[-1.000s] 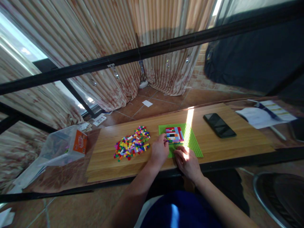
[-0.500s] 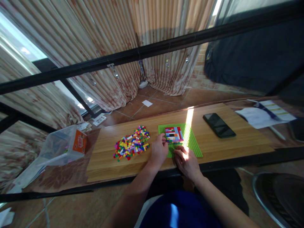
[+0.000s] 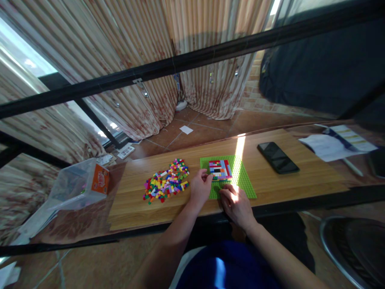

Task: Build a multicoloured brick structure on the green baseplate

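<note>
Lime green with a uniform stud grid and a sunlit band on the baseplate (image 3: 247, 185). Red, lavender, light blue and white bars around a black patch on the brick build (image 3: 220, 169). Red, yellow, green, blue, white, orange and purple, randomly mixed, across the loose bricks (image 3: 166, 181). Light brown with linear wood grain on the surface (image 3: 130, 192). Black on the phone (image 3: 278, 157). Orange on the label (image 3: 100, 179) of the colourless bin (image 3: 70, 180). Beige with reddish-brown blotches on the curtains (image 3: 144, 36). Terracotta with pale joint lines on the floor (image 3: 207, 124).
</note>
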A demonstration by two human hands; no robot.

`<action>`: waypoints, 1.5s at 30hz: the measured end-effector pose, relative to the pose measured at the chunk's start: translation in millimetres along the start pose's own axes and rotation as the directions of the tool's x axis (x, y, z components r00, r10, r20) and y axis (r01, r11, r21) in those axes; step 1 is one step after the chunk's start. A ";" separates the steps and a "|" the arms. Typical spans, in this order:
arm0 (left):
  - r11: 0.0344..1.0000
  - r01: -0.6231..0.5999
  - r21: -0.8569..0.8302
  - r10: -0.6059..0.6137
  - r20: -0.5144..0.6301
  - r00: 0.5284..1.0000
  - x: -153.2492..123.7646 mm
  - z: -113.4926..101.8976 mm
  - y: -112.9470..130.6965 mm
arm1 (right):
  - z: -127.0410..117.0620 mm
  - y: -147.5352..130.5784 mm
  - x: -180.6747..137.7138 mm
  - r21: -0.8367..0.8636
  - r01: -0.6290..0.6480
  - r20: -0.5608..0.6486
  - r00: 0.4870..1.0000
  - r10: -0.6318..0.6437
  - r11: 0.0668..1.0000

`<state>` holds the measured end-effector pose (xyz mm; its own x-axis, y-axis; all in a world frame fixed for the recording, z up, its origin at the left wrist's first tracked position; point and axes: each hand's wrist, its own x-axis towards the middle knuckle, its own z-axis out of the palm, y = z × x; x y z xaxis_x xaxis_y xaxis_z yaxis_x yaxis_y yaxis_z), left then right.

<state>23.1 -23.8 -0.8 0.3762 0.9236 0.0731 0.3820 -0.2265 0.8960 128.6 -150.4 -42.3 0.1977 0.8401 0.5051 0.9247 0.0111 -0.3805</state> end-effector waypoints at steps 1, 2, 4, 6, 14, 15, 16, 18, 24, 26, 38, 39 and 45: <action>1.000 0.004 -0.006 -0.004 -0.006 1.000 0.3 0.5 -0.1 | 0.1 0.1 -0.2 0.000 -0.001 0.006 1.000 0.001 1.000; 1.000 0.007 -0.013 -0.007 -0.011 1.000 0.4 1.0 0.0 | 0.0 0.2 -0.4 0.000 -0.002 0.012 1.000 0.002 1.000; 1.000 0.008 -0.022 -0.008 -0.018 1.000 0.4 2.0 0.3 | -0.2 0.2 -0.5 0.001 -0.004 0.022 1.000 0.004 1.000; 1.000 0.006 -0.022 -0.006 -0.026 1.000 0.1 3.5 1.0 | -0.5 0.0 -0.4 0.000 -0.008 0.020 1.000 0.008 1.000; 0.998 0.031 -0.061 -0.034 -0.050 0.998 1.3 10.9 1.9 | -1.8 -1.3 0.8 0.021 -0.023 0.027 0.999 0.023 0.999; 0.998 0.036 -0.056 -0.039 -0.057 0.998 1.8 11.2 2.4 | -2.0 -1.7 0.9 0.021 -0.026 0.029 0.999 0.026 0.999; 0.998 0.043 -0.052 -0.046 -0.064 0.997 2.3 11.3 2.9 | -2.2 -2.1 1.1 0.020 -0.028 0.031 0.999 0.027 0.999; 0.997 0.059 -0.053 -0.062 -0.060 0.996 3.5 11.2 4.1 | -2.5 -2.7 1.4 0.021 -0.027 0.030 0.999 0.027 0.999; 0.992 0.063 -0.106 -0.067 -0.035 0.997 4.8 8.7 2.0 | -2.4 -0.9 3.2 0.049 -0.001 0.024 1.000 0.000 0.999; 0.991 0.050 -0.128 -0.056 -0.049 0.997 2.5 6.3 -0.4 | -2.4 0.2 3.5 0.059 0.015 0.028 0.999 -0.016 0.998; 0.994 0.012 -0.112 -0.010 0.018 1.000 -44.4 -49.8 -22.9 | -11.8 -5.6 -9.6 -0.021 -0.063 -0.022 0.998 0.063 0.998; 0.993 0.027 -0.111 -0.025 0.021 0.999 -48.4 -54.9 -26.1 | -11.2 -7.7 -9.2 -0.013 -0.080 -0.037 0.996 0.080 0.997; 0.991 0.091 -0.099 -0.097 -0.052 0.994 -64.9 -82.5 -36.9 | -9.8 -12.5 -3.4 0.164 -0.191 -0.023 0.980 0.198 0.968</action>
<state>-85.0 -49.9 -2.5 0.2935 0.9559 0.0085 0.3290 -0.1094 0.9380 119.5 -158.7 -31.7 0.3842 0.8129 0.4377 0.8035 -0.0609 -0.5922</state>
